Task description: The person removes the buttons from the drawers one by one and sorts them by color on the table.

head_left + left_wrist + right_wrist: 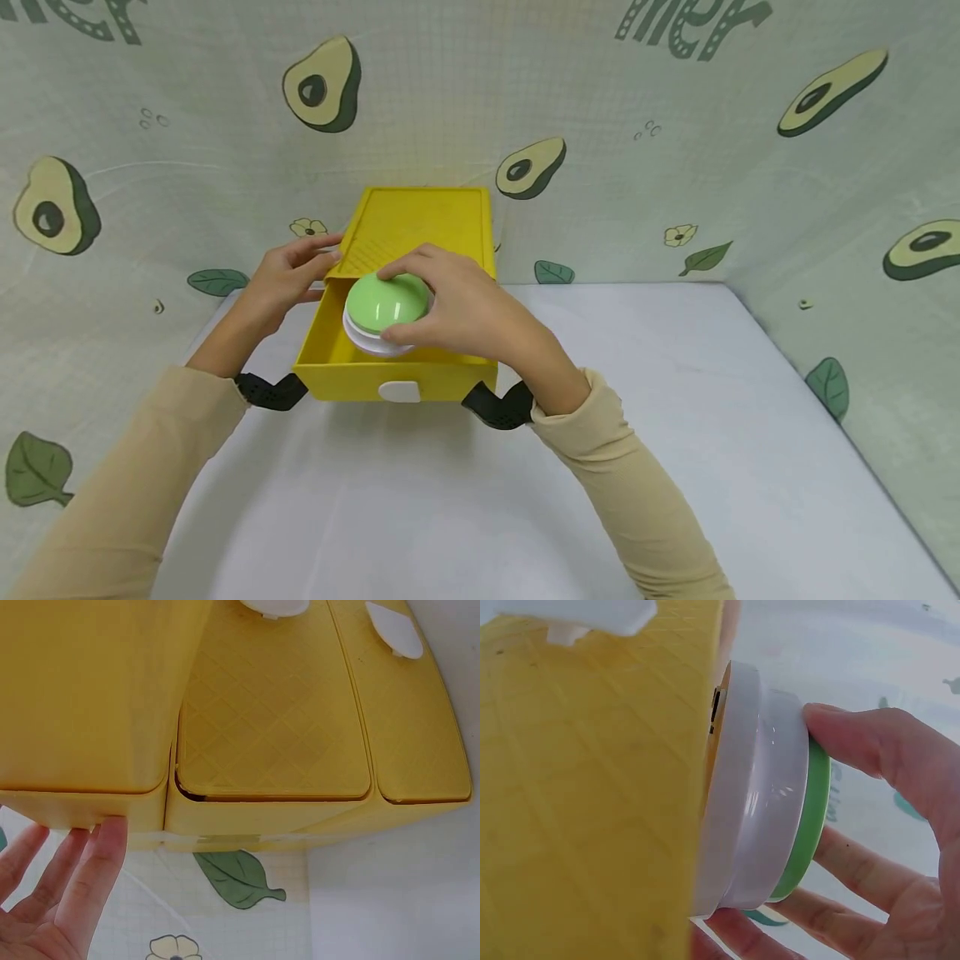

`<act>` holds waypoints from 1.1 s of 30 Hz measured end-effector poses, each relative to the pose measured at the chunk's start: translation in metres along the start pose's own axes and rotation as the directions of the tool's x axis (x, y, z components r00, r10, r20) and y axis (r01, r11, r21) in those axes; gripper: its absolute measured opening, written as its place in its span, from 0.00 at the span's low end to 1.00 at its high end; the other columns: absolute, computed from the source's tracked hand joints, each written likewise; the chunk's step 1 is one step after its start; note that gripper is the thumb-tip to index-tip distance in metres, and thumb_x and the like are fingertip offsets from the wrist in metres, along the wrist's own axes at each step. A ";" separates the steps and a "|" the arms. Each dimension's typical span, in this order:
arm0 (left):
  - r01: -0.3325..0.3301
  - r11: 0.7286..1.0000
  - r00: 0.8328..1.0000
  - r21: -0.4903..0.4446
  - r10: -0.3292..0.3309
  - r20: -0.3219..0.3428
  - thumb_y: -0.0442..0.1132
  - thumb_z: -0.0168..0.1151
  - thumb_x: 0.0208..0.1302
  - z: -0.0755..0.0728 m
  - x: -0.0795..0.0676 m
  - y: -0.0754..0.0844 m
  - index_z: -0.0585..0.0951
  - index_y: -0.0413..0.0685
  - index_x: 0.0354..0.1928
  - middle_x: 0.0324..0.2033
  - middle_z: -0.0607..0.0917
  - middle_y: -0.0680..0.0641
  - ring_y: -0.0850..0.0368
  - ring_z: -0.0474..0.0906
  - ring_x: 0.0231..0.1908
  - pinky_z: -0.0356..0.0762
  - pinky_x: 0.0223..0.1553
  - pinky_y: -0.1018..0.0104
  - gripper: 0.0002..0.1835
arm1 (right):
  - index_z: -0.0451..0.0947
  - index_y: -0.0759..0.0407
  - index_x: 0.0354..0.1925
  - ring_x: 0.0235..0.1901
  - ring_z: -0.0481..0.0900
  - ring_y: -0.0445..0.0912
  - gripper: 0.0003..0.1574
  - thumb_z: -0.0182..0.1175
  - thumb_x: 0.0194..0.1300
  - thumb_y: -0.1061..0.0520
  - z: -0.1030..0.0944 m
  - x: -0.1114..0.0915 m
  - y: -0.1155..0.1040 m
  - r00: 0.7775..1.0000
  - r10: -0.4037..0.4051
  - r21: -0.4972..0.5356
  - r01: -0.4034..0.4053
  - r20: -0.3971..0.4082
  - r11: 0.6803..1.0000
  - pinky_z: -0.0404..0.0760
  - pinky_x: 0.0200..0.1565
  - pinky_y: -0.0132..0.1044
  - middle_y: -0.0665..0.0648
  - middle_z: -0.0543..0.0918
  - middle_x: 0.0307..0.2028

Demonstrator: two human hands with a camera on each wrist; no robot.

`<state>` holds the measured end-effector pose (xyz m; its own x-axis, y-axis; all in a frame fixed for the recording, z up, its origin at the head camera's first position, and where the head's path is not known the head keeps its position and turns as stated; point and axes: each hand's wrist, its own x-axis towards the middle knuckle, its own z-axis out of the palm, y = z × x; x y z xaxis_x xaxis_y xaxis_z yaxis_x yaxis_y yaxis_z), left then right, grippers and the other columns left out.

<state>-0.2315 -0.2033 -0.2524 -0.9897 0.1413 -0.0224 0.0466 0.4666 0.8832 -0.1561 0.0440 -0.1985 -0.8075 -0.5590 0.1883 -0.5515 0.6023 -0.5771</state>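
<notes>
A yellow drawer cabinet stands at the back of the table with its top drawer pulled out. My right hand holds a round white device with a green domed top, thumb and fingers spread around its sides. In the right wrist view, the white base of the device shows edge-on beyond the yellow drawer front. On the cabinet's left side, my left hand rests its fingertips near the drawer opening. The left wrist view shows those extended fingers touching the yellow side.
A white knob sits on the open drawer's front. Lower drawers are closed. Black straps hang at both wrists. The white tabletop meets an avocado-printed cloth behind and at the sides.
</notes>
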 end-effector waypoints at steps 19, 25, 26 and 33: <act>-0.006 1.000 1.000 0.006 0.006 -0.007 0.60 0.50 0.65 0.000 0.002 -0.001 0.59 0.56 0.70 0.65 0.65 0.40 0.44 0.66 0.61 0.68 0.60 0.44 0.34 | 0.73 0.52 0.56 0.48 0.72 0.42 0.33 0.70 0.50 0.51 -0.036 -0.051 0.027 0.978 0.006 0.045 0.003 -0.207 0.999 0.80 0.47 0.37 0.48 0.73 0.56; -0.002 1.000 1.000 0.007 0.003 -0.007 0.60 0.50 0.65 -0.001 0.003 -0.002 0.59 0.57 0.70 0.66 0.65 0.41 0.44 0.66 0.61 0.68 0.60 0.44 0.34 | 0.74 0.53 0.55 0.49 0.73 0.43 0.33 0.71 0.50 0.53 -0.036 -0.062 0.042 0.966 0.009 0.042 0.002 -0.258 0.999 0.81 0.46 0.39 0.49 0.74 0.55; -0.002 1.000 1.000 0.006 0.003 -0.006 0.60 0.50 0.65 -0.001 0.003 -0.002 0.59 0.57 0.70 0.66 0.65 0.41 0.44 0.66 0.61 0.68 0.60 0.44 0.34 | 0.74 0.53 0.55 0.49 0.73 0.43 0.33 0.71 0.50 0.53 -0.036 -0.064 0.045 0.964 0.013 0.046 -0.001 -0.267 0.999 0.81 0.46 0.39 0.49 0.74 0.55; -0.010 1.000 1.000 0.003 0.010 -0.003 0.60 0.50 0.65 -0.001 0.004 -0.003 0.59 0.57 0.70 0.65 0.66 0.41 0.45 0.67 0.60 0.68 0.60 0.44 0.34 | 0.75 0.52 0.54 0.49 0.73 0.43 0.32 0.72 0.49 0.53 -0.036 -0.077 0.066 0.940 0.071 0.099 -0.040 -0.333 0.994 0.80 0.46 0.40 0.48 0.75 0.54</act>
<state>-0.2355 -0.2048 -0.2547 -0.9895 0.1437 -0.0123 0.0570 0.4678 0.8820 -0.1380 0.1478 -0.2224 -0.8680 -0.2936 0.4005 -0.4955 0.5645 -0.6602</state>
